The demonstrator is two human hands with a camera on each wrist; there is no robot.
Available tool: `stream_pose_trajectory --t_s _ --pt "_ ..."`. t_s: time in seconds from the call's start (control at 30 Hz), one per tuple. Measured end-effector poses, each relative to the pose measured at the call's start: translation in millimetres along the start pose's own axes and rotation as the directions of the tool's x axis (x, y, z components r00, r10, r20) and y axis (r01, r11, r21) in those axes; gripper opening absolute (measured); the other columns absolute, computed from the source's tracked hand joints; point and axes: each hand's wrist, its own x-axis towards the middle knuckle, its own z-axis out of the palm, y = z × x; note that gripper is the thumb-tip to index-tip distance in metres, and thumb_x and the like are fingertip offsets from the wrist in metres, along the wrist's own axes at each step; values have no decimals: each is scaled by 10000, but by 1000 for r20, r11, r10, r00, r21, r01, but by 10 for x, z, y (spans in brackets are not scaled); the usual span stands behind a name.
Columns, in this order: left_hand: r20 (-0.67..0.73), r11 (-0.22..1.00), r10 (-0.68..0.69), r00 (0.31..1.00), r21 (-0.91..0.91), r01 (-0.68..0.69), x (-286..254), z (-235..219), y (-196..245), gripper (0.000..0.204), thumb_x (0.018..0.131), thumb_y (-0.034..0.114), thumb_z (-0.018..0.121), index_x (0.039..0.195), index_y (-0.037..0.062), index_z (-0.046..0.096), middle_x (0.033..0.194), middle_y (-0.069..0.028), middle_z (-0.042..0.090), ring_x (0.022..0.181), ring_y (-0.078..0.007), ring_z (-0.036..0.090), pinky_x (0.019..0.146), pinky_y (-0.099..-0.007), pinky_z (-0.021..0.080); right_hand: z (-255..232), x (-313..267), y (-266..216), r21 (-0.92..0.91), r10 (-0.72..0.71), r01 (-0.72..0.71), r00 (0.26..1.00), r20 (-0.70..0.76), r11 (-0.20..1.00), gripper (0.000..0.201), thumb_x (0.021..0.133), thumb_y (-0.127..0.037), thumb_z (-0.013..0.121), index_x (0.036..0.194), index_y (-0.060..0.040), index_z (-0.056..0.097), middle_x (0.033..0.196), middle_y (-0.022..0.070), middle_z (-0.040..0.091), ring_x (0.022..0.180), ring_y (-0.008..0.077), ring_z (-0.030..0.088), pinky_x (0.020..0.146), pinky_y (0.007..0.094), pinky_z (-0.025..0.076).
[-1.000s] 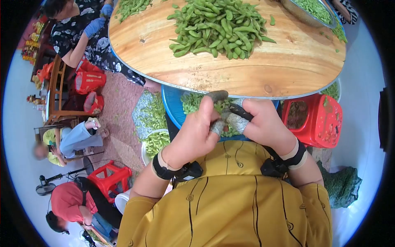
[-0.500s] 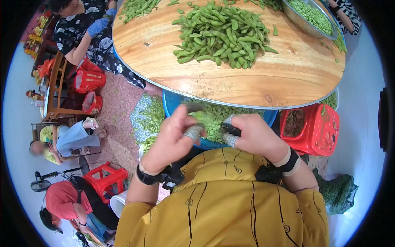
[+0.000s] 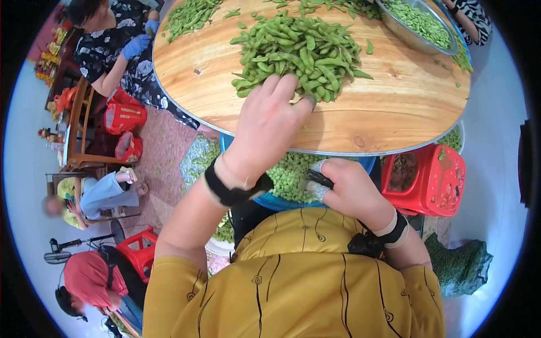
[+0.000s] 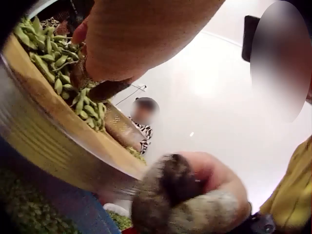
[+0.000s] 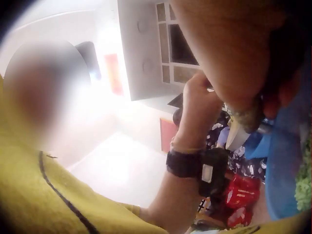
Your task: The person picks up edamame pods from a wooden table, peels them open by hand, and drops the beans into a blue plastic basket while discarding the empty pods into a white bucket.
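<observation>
In the head view, the left hand [image 3: 267, 121] reaches over the wooden table [image 3: 394, 112], its fingertips touching the near edge of a heap of green bean pods [image 3: 307, 53]. A gap shows between thumb and fingers. Close to the body, the right hand [image 3: 354, 187], with silver-wrapped fingertips, grips a small black tool [image 3: 320, 178]. Below it, shelled beans [image 3: 290, 176] fill a blue basin [image 3: 369, 163] partly under the table edge. The left wrist view shows the left hand [image 4: 141, 44] against the pods [image 4: 58, 63].
A metal bowl of shelled beans [image 3: 420, 22] stands at the table's far right. To the right of the basin is a red stool [image 3: 448, 180]. A person with blue gloves [image 3: 135, 46] sits at the far left, with more pods [image 3: 189, 18] near them.
My left hand has moved from beside the right hand above the basin, up and forward to the pod heap. The right hand stays over the basin with the black tool.
</observation>
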Motion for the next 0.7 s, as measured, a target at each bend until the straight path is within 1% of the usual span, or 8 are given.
stream_pose_trajectory --t_s 0.23,0.33,0.4,0.43,0.47,0.53,0.6,0.7 --pt "21 998 55 998 -4 -55 148 218 -112 261 648 13 588 883 99 664 966 -115 551 915 -298 545 739 -388 462 -42 -94 58 9 37 -37 999 -7 999 162 699 -101 588 800 16 539 773 204 572 756 402 568 689 479 461" --pt "-148 987 -64 987 -154 41 43 178 -37 167 729 -19 584 868 58 633 926 -95 587 832 -244 580 687 -343 475 -49 -71 54 49 37 -37 999 -4 998 158 727 -108 590 809 15 535 781 214 579 761 407 571 680 466 461" --pt "176 407 -529 830 -806 430 -57 70 110 160 814 -70 523 931 11 596 919 -89 645 767 -188 622 631 -293 496 -65 -63 10 216 131 -125 991 -15 968 158 767 -99 587 862 18 542 793 222 595 752 403 590 667 426 476" --pt "422 173 -498 758 -808 564 -96 -52 114 202 908 -7 478 1104 -9 526 921 -82 640 762 -131 612 657 -250 499 -89 -57 -28 220 131 -126 991 -11 967 158 767 -99 587 862 18 542 793 222 595 752 403 590 667 426 476" --pt "426 172 -500 754 -805 568 -144 -68 143 202 908 -7 478 1104 -9 526 921 -82 640 762 -131 612 657 -250 499 -125 -48 -71 316 181 -152 981 -63 936 174 782 -94 580 906 23 545 793 219 604 749 386 608 661 404 482" --pt "633 -313 -432 643 -774 551 -232 -78 193 220 881 -45 459 1090 -1 512 908 -98 645 756 -119 611 635 -241 499 -138 -44 -74 412 238 -174 965 -108 894 195 797 -88 574 951 28 548 792 217 613 745 368 625 656 383 488" --pt "633 -324 -401 662 -774 543 -316 -73 236 259 888 -47 445 1138 9 478 913 -104 638 775 -121 608 653 -246 503 -148 -67 -20 561 259 -167 962 -89 811 386 889 -102 547 1263 -26 491 798 12 599 589 62 527 533 204 458" --pt "630 -235 -415 657 -772 591 -370 -105 343 320 868 -80 437 1172 18 448 919 -98 634 787 -125 608 663 -242 498 -192 -67 -51 571 297 -232 955 -21 788 420 891 -87 518 1304 -38 460 815 13 606 594 47 541 500 181 461"
